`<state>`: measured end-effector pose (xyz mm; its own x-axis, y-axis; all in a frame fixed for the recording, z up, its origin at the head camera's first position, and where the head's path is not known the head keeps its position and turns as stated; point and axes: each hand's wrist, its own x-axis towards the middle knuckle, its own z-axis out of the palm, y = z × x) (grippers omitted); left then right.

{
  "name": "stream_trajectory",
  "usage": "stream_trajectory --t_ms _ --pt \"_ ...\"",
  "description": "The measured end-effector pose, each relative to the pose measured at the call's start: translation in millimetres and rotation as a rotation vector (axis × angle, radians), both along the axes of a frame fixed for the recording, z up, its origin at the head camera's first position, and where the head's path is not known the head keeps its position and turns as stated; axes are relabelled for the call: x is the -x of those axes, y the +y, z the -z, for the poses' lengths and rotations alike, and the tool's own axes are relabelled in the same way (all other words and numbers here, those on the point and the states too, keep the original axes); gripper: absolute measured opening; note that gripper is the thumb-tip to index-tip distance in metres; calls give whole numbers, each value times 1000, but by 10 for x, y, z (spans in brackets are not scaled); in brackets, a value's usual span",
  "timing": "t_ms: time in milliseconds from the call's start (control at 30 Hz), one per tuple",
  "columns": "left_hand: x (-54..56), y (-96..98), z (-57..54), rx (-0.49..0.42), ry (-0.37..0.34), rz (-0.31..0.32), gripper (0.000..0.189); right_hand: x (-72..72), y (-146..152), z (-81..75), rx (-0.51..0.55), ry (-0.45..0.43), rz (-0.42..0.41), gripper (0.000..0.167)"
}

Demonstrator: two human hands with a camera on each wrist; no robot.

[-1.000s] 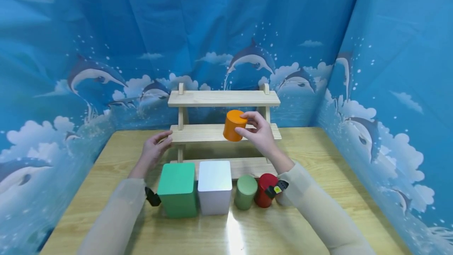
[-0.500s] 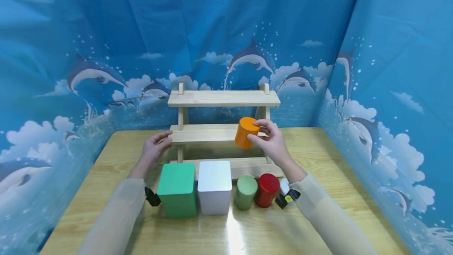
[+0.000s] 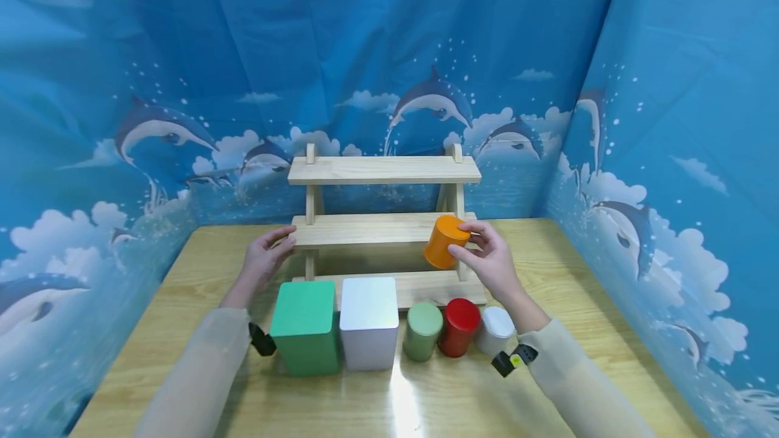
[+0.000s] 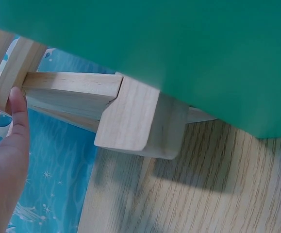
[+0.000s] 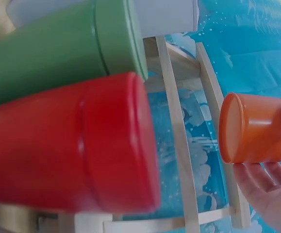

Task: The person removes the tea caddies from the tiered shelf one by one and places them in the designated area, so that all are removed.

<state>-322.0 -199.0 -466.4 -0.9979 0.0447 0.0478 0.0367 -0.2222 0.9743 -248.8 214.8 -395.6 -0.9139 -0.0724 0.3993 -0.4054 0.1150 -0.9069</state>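
My right hand (image 3: pixel 494 262) grips an orange cylindrical canister (image 3: pixel 441 246) between thumb and fingers, tilted, in front of the right end of the middle shelf board. In the right wrist view the orange canister (image 5: pixel 261 128) shows its flat round end, with fingertips along its side. At the other side, my left hand (image 3: pixel 265 259) pinches the left end of the middle board of a three-tier wooden display shelf (image 3: pixel 359 230). The left wrist view shows thumb and fingers on either side of that board end (image 4: pixel 15 73).
A row stands before the shelf: green box (image 3: pixel 305 330), white box (image 3: pixel 369 330), light green canister (image 3: pixel 422 331), red canister (image 3: pixel 458 328) and white canister (image 3: pixel 496 331). Behind the wooden table (image 3: pixel 341 404) hangs a blue dolphin curtain (image 3: pixel 365 32).
My right hand has moved right and downward in the head view with the orange canister, uncovering the white canister. The left hand has stayed on the shelf board.
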Motion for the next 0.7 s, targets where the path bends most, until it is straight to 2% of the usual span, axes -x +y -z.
stream_trajectory --t_ms 300,700 --pt "-8 1 -25 -6 -14 17 50 -120 195 110 -26 -20 54 37" --pt "-9 -9 5 -20 2 22 49 -321 467 282 -66 -5 126 37"
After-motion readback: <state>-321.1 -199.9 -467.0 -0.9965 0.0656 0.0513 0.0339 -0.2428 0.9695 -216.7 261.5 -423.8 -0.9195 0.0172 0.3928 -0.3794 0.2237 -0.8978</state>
